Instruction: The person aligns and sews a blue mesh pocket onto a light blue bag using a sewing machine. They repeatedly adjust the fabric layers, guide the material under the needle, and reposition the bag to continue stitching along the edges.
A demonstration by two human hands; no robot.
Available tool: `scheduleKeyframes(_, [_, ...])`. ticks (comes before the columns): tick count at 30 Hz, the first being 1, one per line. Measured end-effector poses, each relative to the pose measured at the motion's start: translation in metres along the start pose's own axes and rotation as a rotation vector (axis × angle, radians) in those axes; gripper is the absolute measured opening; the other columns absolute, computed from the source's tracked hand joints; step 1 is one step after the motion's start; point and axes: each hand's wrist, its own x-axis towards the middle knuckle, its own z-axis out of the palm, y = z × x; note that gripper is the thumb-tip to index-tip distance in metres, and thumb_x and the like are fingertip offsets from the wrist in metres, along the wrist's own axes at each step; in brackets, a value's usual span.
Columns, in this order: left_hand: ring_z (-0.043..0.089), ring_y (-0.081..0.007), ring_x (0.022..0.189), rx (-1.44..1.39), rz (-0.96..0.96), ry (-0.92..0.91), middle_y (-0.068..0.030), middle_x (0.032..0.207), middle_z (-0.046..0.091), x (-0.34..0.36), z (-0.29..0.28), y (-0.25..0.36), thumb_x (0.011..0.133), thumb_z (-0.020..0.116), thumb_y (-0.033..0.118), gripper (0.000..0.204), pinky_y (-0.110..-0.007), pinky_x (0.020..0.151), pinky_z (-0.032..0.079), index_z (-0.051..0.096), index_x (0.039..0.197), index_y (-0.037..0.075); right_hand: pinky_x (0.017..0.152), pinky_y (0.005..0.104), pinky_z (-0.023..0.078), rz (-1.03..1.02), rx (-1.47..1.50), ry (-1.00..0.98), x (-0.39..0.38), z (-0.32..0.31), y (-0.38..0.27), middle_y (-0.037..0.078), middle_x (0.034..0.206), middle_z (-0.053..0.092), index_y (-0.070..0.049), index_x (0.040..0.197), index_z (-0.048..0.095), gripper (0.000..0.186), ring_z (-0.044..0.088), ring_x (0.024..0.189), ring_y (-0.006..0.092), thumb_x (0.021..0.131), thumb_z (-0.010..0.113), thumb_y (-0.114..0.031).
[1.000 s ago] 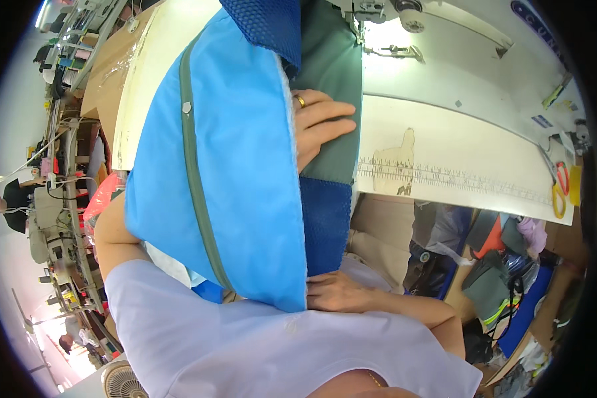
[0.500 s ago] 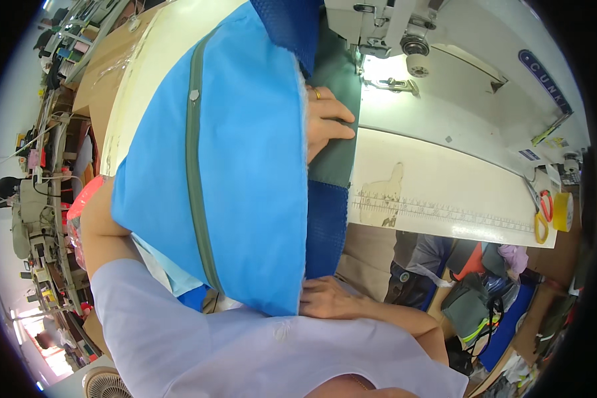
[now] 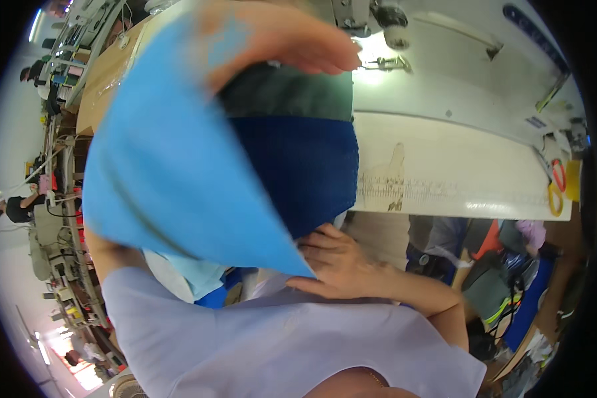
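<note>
A light blue fabric panel [image 3: 172, 152] with a dark green zipper strip [image 3: 142, 215] is folded up to the left, blurred by motion. Beneath it show dark navy fabric [image 3: 298, 166] and a dark green fabric band [image 3: 292, 93]. My left hand [image 3: 292, 40] is raised over the green band, smeared, its fingers stretched to the right near the needle area; the blue panel covers much of that forearm. At the navy fabric's near edge, my right hand [image 3: 345, 262] rests with fingers and thumb apart, beside the blue panel's lower corner.
A white sewing machine [image 3: 444, 73] stands at the upper right with its lamp lit. Scissors [image 3: 556, 186] and a yellow tape roll [image 3: 574, 180] lie at the right end of the ruler-marked table [image 3: 458, 172]. Bags and cloth [image 3: 494, 288] are piled below. Another person [image 3: 20, 205] is far left.
My left hand has risen off the green fabric, and the blue panel has swung left, uncovering the navy and green layers. My right hand has shifted slightly up and right, with its fingers spread.
</note>
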Motion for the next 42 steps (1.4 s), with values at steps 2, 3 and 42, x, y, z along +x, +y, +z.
scheduleKeyframes(2, [0.070, -0.0281, 0.104, -0.251, 0.063, -0.058, -0.0104, 0.116, 0.073, -0.029, -0.008, 0.037, 0.107, 0.051, 0.043, 0.045, -0.042, 0.096, 0.053, 0.074, 0.119, 0.006, 0.102, 0.0410, 0.046, -0.088, 0.050, 0.037, 0.007, -0.003, -0.004, 0.011, 0.115, 0.073, -0.006, 0.113, 0.074, 0.028, 0.064, 0.114, 0.0257, 0.090, 0.069, -0.021])
scheduleKeyframes(3, [0.069, -0.0316, 0.105, -0.343, 0.070, -0.100, -0.0116, 0.114, 0.073, -0.039, -0.006, 0.044, 0.106, 0.049, 0.053, 0.055, -0.047, 0.097, 0.052, 0.074, 0.117, 0.004, 0.103, 0.0408, 0.046, -0.137, 0.014, 0.066, 0.009, -0.001, -0.001, 0.012, 0.117, 0.073, -0.006, 0.113, 0.075, 0.028, 0.064, 0.115, 0.0257, 0.089, 0.068, -0.019])
scheduleKeyframes(42, [0.071, -0.0357, 0.108, 1.011, -0.059, 0.442, -0.0171, 0.112, 0.076, -0.177, 0.090, 0.107, 0.082, 0.064, -0.011, 0.033, -0.045, 0.095, 0.056, 0.076, 0.111, -0.001, 0.066, 0.0279, 0.052, 0.988, 0.721, 0.306, -0.015, 0.044, 0.002, 0.010, 0.101, 0.071, 0.003, 0.122, 0.065, 0.035, 0.064, 0.087, 0.0110, 0.089, 0.064, -0.007])
